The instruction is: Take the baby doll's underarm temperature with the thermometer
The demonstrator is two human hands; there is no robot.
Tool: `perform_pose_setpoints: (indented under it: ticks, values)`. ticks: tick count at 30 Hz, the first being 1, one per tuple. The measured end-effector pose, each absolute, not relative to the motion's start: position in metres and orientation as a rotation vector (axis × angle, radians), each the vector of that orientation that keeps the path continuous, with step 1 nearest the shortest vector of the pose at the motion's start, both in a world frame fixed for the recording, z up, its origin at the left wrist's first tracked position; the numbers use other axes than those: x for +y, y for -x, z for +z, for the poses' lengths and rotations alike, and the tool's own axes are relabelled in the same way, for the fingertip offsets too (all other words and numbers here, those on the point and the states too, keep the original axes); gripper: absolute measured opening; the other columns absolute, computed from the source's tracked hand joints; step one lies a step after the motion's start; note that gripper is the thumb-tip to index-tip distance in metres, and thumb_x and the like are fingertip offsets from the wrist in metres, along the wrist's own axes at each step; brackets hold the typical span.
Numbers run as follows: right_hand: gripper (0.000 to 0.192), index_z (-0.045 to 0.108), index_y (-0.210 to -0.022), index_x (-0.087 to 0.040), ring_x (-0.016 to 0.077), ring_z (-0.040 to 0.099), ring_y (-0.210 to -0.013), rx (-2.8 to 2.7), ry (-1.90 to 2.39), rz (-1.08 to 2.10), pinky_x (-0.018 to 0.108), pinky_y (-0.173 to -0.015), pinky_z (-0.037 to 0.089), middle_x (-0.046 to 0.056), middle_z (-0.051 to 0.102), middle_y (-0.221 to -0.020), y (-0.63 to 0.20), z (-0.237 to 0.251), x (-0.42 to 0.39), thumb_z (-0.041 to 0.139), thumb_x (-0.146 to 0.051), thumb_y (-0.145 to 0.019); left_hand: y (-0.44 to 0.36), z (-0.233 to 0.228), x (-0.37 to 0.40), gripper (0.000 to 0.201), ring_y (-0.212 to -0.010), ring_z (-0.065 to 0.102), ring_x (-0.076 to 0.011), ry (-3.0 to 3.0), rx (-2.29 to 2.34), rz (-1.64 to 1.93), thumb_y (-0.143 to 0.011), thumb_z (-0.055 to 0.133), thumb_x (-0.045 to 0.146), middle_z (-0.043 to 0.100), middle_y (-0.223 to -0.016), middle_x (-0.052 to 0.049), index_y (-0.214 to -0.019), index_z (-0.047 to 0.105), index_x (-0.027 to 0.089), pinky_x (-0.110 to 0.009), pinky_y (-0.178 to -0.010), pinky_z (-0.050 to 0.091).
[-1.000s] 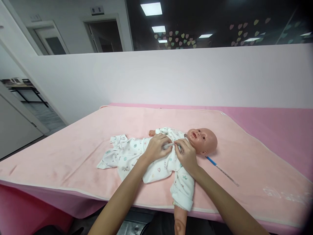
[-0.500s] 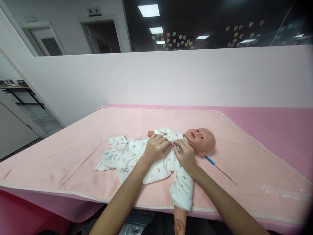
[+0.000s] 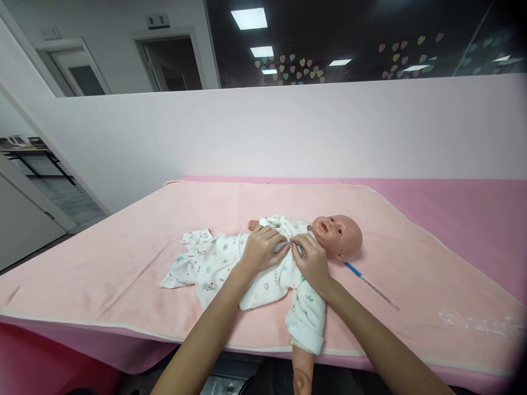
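Left hand (image 3: 261, 251): grip pinching romper (image 3: 230, 263) at doll (image 3: 337, 236) chest.
Right hand (image 3: 313, 262): grip pinching romper too.
Blanket (image 3: 453, 307) writing: unreadable.

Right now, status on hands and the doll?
Left hand and right hand both pinching the romper front at the doll chest. Doll on its back on pink blanket. Thermometer lies beside, clear.

Left hand (image 3: 261, 251) and right hand (image 3: 312, 260) pinch the doll's (image 3: 338, 235) white romper (image 3: 230, 262) at its chest.
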State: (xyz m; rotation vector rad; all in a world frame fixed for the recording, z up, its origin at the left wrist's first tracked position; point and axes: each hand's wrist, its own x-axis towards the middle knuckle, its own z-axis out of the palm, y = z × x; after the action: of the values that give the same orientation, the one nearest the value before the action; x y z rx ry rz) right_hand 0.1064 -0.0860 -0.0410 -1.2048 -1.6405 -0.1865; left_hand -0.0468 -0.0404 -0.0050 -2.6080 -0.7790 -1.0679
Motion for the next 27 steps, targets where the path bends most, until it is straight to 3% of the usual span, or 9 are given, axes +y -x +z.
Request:
perform_pose_setpoints:
  ticks: [11, 20, 27]
  values:
    - [0.015, 0.060, -0.086, -0.020, 0.0133, 0.059, -0.075, -1.650, 1.192, -0.210, 0.025, -0.069, 0.046, 0.002, 0.063, -0.083, -0.1073, -0.0419, -0.0842, 0.046, -0.015, -0.084, 0.0472, -0.0020, -0.0408, 0.019, -0.073, 0.050, -0.0161, 2.688, -0.882, -1.007, -0.079, 0.052, 0.035, 0.060, -0.071, -0.002, -0.073, 0.059, 0.018, -0.035, -0.079, 0.035]
    - [0.014, 0.060, -0.085, -0.020, 0.0130, 0.059, -0.075, -1.656, 1.205, -0.211, 0.025, -0.071, 0.046, 0.001, 0.064, -0.083, -0.1066, -0.0411, -0.0849, 0.046, -0.016, -0.084, 0.0447, -0.0019, -0.0416, 0.008, -0.073, 0.050, -0.0158, 2.889, -1.102, -1.057, -0.074, 0.054, 0.026, 0.057, -0.070, -0.001, -0.076, 0.056, 0.019, -0.029, -0.068, 0.038]
    - [0.017, 0.060, -0.086, -0.020, 0.0138, 0.060, -0.075, -1.666, 1.209, -0.206, 0.025, -0.070, 0.046, 0.002, 0.064, -0.083, -0.1071, -0.0408, -0.0848, 0.044, -0.016, -0.086, 0.0480, 0.0014, -0.0405, 0.012, -0.073, 0.051, -0.0154, 3.121, -1.142, -1.166, -0.070, 0.053, 0.018, 0.058, -0.074, -0.001, -0.080, 0.059, 0.019, -0.027, -0.065, 0.040]
